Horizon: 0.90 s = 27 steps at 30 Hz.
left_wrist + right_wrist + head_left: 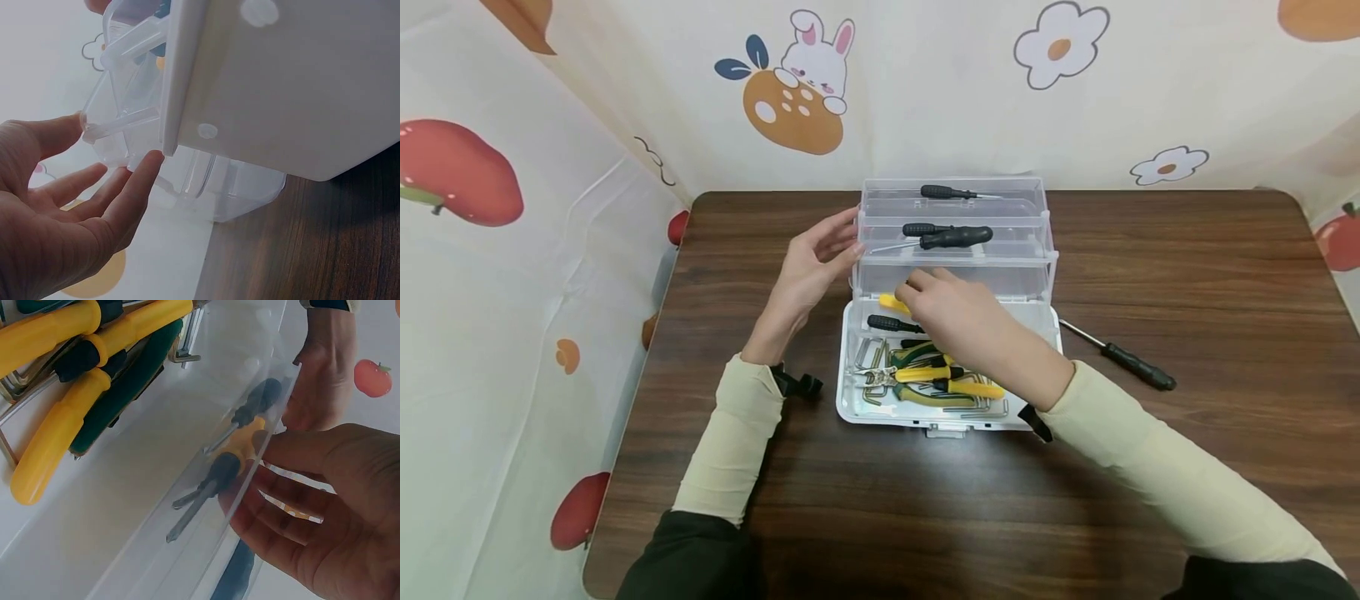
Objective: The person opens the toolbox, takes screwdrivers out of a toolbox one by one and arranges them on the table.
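A white toolbox lies open on the table, with clear plastic trays raised at its back. My left hand is at the trays' left side; in the left wrist view its thumb touches a tray corner and its fingers reach out fairly straight. My right hand pinches a yellow-handled screwdriver at the lower tray, seen partly through the clear wall. A black-handled screwdriver lies beside it. Below are yellow-handled tools, green-handled pliers and several hex keys.
Black-handled screwdrivers lie in the middle tray, and another screwdriver is in the top one. A long black screwdriver sits on the brown table right of the box. Printed cloth hangs behind the table.
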Available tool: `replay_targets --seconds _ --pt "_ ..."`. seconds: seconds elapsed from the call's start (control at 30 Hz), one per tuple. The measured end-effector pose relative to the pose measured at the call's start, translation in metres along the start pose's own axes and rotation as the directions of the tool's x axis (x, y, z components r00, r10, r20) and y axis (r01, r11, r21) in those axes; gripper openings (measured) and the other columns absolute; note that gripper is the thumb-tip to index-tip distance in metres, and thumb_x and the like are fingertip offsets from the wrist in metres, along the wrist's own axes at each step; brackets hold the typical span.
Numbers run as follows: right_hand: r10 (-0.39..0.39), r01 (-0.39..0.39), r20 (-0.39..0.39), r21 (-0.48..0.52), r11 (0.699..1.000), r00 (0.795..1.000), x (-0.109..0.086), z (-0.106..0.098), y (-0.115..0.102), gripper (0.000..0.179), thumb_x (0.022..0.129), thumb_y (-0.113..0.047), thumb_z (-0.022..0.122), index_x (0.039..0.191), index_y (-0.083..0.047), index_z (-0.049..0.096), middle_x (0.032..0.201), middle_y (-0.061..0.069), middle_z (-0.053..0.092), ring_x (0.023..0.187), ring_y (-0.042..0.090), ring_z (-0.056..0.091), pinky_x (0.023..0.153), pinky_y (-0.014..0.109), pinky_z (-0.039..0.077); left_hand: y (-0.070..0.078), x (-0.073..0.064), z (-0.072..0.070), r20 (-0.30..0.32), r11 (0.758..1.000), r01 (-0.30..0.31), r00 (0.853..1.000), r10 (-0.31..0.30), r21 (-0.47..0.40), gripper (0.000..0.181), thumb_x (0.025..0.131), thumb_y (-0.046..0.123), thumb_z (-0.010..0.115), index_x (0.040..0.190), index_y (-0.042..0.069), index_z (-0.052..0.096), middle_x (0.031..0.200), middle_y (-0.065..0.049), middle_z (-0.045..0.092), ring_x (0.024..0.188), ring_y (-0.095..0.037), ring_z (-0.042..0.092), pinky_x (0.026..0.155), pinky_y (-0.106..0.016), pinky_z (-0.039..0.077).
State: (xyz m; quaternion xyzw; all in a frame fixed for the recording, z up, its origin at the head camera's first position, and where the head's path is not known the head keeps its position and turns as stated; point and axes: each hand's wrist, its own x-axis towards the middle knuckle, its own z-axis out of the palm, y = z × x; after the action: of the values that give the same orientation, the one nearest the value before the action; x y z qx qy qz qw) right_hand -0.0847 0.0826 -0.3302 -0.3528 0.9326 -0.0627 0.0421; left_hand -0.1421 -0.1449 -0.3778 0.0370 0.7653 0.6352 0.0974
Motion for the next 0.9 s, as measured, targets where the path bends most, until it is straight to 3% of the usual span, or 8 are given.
replay_targets --seconds 0.17,0.33,0.6,0.9 --pt "0.005 -0.004 0.025 -0.041 0.999 1.000 0.001 0.002 -0.001 0.033 0.096 0.002 0.070 0.127 -0.007 0.069 0.112 0.011 0.072 0.099 0.031 0.067 0.066 0.041 0.062 0.000 0.000 -0.001 0.003 1.000 -0.001 1.000 0.001 0.004 0.053 0.101 0.020 0.070 0.152 0.023 0.055 0.146 -0.012 0.063 0.130 -0.027 0.062 0.098 -0.041 0.060" --pt "-0.006 0.006 0.002 -0.044 0.999 1.000 0.001 0.005 -0.001 0.031 0.094 0.004 0.070 0.123 -0.007 0.069 0.107 0.010 0.071 0.091 0.029 0.065 0.059 0.038 0.058 0.000 -0.001 -0.001 0.002 1.000 0.000 1.000 0.000 0.003 0.053 0.101 0.020 0.071 0.152 0.023 0.055 0.146 -0.011 0.063 0.131 -0.027 0.062 0.100 -0.043 0.060" --pt "-0.025 0.024 -0.020 -0.049 0.999 0.999 -0.001 0.004 0.001 0.037 0.092 0.006 0.070 0.126 -0.008 0.068 0.109 0.010 0.071 0.091 0.028 0.065 0.059 0.036 0.058 0.001 -0.001 -0.001 0.003 1.000 -0.001 1.000 0.001 0.013 0.053 0.101 0.021 0.071 0.152 0.024 0.056 0.145 -0.010 0.064 0.129 -0.026 0.063 0.096 -0.039 0.061" --pt "-0.017 0.005 -0.128 -0.094 0.996 0.992 -0.019 -0.005 0.005 0.033 0.094 0.001 0.070 0.124 -0.011 0.071 0.108 0.007 0.072 0.098 0.029 0.068 0.056 0.037 0.056 0.000 -0.001 -0.001 -0.005 1.000 -0.001 1.000 0.001 0.017 0.053 0.101 0.021 0.071 0.151 0.024 0.056 0.146 -0.010 0.063 0.131 -0.025 0.062 0.101 -0.041 0.059"
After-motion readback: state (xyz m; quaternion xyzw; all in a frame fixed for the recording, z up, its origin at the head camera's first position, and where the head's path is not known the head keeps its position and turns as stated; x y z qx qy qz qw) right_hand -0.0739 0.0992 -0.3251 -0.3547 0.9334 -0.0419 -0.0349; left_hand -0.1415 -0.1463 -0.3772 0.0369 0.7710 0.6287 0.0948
